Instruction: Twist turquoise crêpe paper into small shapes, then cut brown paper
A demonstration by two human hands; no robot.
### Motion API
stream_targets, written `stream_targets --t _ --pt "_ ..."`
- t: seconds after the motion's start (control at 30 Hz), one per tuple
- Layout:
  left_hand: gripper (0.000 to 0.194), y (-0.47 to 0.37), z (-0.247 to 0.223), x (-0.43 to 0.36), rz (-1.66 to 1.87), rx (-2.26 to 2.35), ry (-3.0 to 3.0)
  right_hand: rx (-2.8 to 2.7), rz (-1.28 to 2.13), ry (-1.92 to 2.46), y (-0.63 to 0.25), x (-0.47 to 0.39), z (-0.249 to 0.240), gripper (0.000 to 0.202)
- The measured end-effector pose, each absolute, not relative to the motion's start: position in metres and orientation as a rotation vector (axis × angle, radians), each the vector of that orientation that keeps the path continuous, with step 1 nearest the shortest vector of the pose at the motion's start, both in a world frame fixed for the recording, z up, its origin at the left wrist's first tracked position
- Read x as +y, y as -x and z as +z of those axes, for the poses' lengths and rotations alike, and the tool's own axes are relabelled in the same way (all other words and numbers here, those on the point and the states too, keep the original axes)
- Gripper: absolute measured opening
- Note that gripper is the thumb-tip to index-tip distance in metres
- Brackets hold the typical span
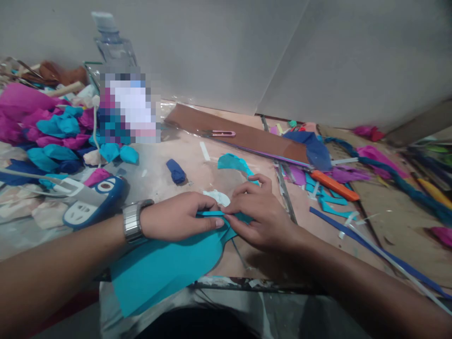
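A turquoise sheet of crepe paper [165, 268] hangs over the table's front edge below my hands. My left hand [183, 214], with a metal watch [133, 222] on its wrist, is closed in a pinch on the paper's folded upper edge. Close beside it, my right hand [259, 212] pinches the same edge, thumb and forefinger almost touching the left fingertips. Just behind the fingers lie a whitish patch [216, 197] and a curved turquoise paper scrap [233, 162]. A small dark-blue paper bud [175, 171] rests beyond my left hand.
Pink, turquoise and blue paper buds [60, 125] are heaped at left, near a blue-and-white glue gun [95, 200] and a clear bottle [115, 47]. Thread snips [222, 133] lie on brown sheets [240, 136]. An orange-handled cutter [335, 185] and paper scraps are at right.
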State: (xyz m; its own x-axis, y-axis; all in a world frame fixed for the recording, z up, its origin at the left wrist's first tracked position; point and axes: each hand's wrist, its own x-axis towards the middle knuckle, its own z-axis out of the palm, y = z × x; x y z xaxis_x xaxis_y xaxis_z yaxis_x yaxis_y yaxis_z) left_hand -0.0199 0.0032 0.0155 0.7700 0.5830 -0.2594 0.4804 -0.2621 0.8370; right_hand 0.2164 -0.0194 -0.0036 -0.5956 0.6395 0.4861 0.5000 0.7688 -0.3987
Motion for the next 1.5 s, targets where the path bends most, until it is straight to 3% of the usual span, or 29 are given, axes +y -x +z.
stream_targets --t 0.8,1.03,1.5 --pt "0.038 0.020 0.012 0.004 0.225 0.802 -1.835 -2.399 0.222 0.849 -0.216 -0.019 -0.001 0.010" --pt "0.031 0.019 0.010 0.002 0.235 0.836 -1.861 -2.399 0.237 0.860 -0.216 -0.019 -0.002 0.008" --pt "0.027 0.016 0.017 -0.007 0.317 0.966 -2.227 -2.375 0.313 0.900 -0.217 -0.019 -0.003 0.008"
